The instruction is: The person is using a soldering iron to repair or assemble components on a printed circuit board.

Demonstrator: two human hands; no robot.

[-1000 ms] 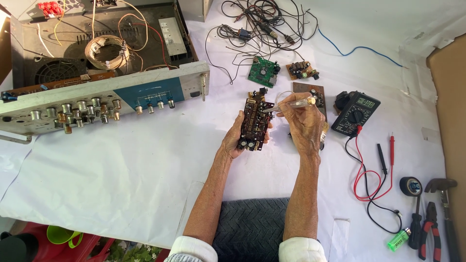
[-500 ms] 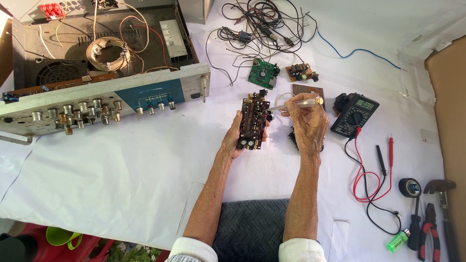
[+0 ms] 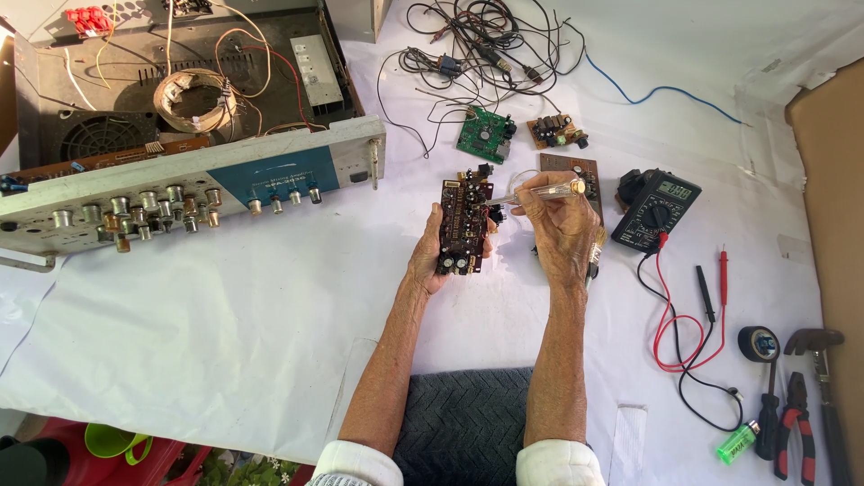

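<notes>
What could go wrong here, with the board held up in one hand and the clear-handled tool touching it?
1. The left hand holds the circuit board by its lower end only, above the table, so a push from the tool could tip or drop it.
2. The right hand aims the clear-handled screwdriver at the crowded top edge; a slip might scrape or bridge neighbouring parts.
3. The multimeter leads lie looped close by the right forearm and could snag.

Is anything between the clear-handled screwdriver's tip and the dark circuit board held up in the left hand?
Nothing visible. The right hand holds the clear-handled screwdriver, its tip right at the top edge of the dark circuit board, gripped in the left hand.
</notes>
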